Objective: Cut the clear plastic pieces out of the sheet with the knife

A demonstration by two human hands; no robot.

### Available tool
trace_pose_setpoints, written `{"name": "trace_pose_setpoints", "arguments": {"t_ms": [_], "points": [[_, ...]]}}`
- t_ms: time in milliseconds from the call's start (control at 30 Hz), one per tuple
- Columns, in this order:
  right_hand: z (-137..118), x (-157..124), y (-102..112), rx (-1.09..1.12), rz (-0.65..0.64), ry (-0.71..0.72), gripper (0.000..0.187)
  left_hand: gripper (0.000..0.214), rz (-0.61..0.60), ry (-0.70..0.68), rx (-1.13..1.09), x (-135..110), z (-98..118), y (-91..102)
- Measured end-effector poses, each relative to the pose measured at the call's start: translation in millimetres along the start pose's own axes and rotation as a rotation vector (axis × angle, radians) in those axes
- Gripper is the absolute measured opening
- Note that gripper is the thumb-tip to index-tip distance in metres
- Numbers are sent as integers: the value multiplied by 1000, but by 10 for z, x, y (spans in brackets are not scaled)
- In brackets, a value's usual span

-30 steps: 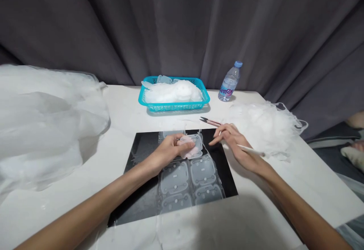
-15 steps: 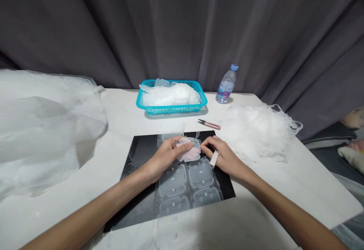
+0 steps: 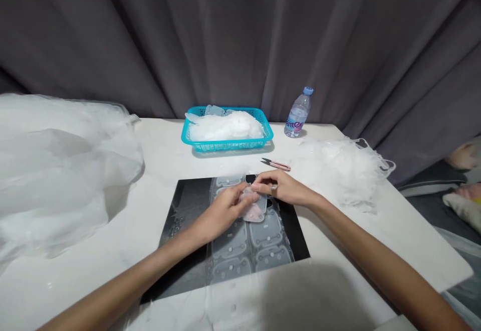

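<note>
A black mat (image 3: 188,205) lies on the white table with several translucent plastic pieces (image 3: 263,235) laid in rows on it. My left hand (image 3: 225,210) rests on the mat and its fingers close on one translucent pinkish piece (image 3: 254,211). My right hand (image 3: 280,186) meets it from the right, fingers pinched at the same piece, with a thin white stick tucked in them. Both hands touch the piece at the mat's upper middle.
A turquoise basket (image 3: 227,143) of white pieces stands at the back. A water bottle (image 3: 298,114) stands to its right. Small snips (image 3: 276,164) lie behind the mat. White heaps of plastic (image 3: 340,168) and gauzy fabric (image 3: 56,160) flank the mat.
My right hand has come left from beside the snips, bringing the white stick, and now pinches the piece that my left hand holds. The left hand has barely moved.
</note>
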State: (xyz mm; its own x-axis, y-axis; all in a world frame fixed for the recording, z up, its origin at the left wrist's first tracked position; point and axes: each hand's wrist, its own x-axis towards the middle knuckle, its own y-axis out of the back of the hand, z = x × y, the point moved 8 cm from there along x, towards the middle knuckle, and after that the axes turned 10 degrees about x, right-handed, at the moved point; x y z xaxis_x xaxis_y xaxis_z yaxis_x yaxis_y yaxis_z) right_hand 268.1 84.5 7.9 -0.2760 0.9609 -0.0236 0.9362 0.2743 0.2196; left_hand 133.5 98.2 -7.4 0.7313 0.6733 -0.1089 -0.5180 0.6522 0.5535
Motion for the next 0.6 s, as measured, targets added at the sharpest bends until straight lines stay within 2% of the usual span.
{"name": "trace_pose_setpoints", "arguments": {"t_ms": [167,267,367,433,500,567,600], "points": [[70,131,18,164,9,-79,37,39,-1,-51,97,-64,74,3],[124,155,87,-89,93,-129,22,35,48,-83,222,-174,133,-103],[182,172,200,-429,292,-153,11,27,130,-233,416,-374,301,-294],[213,166,252,-494,373,-133,10,26,139,-297,432,-479,376,-358],[232,151,310,-524,371,-105,14,28,103,-213,311,-467,312,-269],[215,121,394,-521,327,-79,11,32,149,-53,79,-370,153,-1],[184,101,445,-516,311,-65,9,33,180,-36,-43,-311,107,142]]}}
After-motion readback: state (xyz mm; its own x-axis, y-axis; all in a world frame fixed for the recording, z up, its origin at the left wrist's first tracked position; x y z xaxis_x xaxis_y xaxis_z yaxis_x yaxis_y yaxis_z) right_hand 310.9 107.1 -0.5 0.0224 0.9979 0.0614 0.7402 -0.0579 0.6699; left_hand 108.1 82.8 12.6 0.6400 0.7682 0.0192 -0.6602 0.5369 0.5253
